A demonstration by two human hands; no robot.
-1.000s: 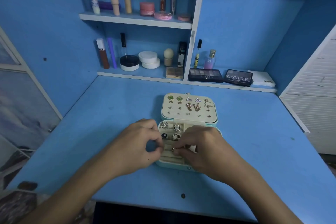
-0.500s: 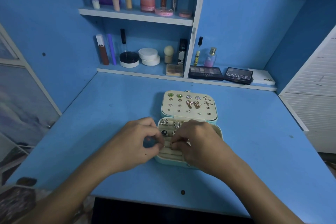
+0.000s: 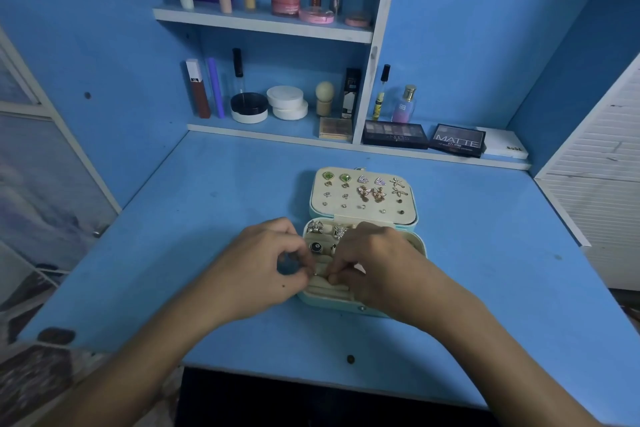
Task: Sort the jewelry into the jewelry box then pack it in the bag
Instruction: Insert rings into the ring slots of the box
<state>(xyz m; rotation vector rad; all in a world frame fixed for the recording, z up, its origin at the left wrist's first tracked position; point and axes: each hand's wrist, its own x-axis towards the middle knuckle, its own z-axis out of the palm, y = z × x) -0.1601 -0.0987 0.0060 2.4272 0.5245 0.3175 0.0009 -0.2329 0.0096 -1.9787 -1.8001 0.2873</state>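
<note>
Pinching a small ring (image 3: 316,273) between them, both hands' fingers (image 3: 304,267) meet over the jewelry box (image 3: 363,308).

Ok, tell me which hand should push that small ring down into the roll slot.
Probably left: the left hand pinches the small ring at the ring rolls; the right hand only touches alongside.

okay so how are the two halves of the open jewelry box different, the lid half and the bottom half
The cream-lined lid half of the mint jewelry box lies open farther from the person; the cream ring-roll base half sits nearer. The lid half holds rows of stud earrings and is fully in view; the base half holds rings in padded slots and is partly covered by the left hand and right hand. Both have mint shells and cream lining.
</note>
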